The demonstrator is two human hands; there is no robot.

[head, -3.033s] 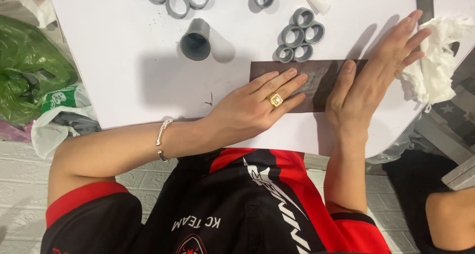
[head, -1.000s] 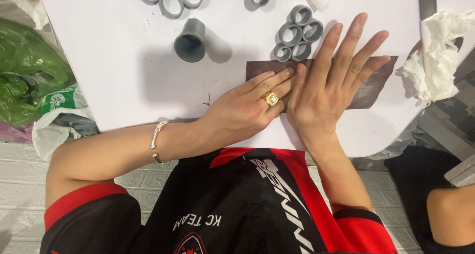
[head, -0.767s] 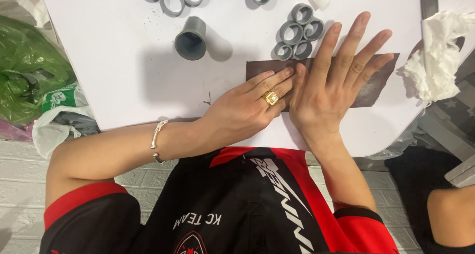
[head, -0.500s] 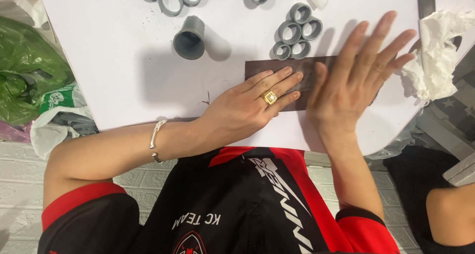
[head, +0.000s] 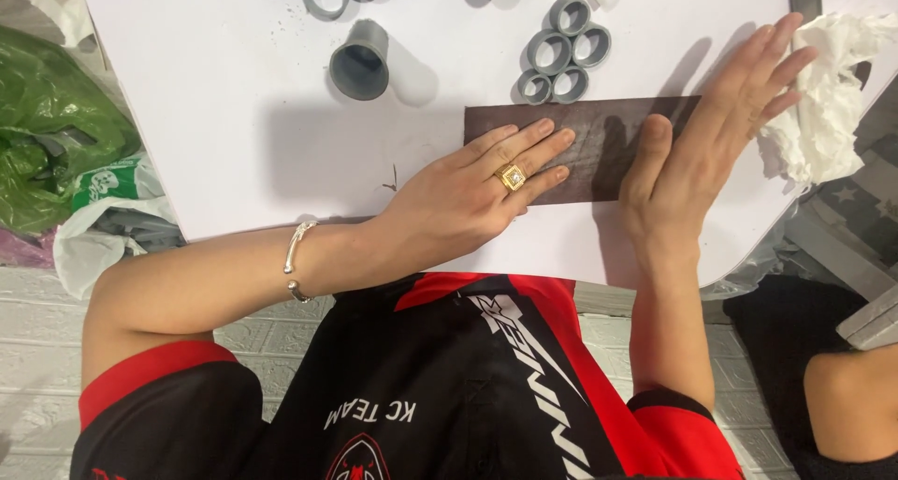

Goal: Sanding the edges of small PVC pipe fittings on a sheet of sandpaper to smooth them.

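sheet: my left hand (head: 468, 195) flat, pinning dark sheet (head: 585, 134)
right hand (head: 711, 134): flat, smoothing sheet's far end
handling: probably thin, limp; lift by an edge

Strip (head: 585, 148) being pressed flat on table (head: 234, 162) near its near edge, under left hand (head: 468, 195) and right hand (head: 697, 152). Ring cluster (head: 564, 50) lying just behind strip; pipe piece (head: 360, 61) standing further left; crumpled tissue (head: 828, 96) lying at right edge.
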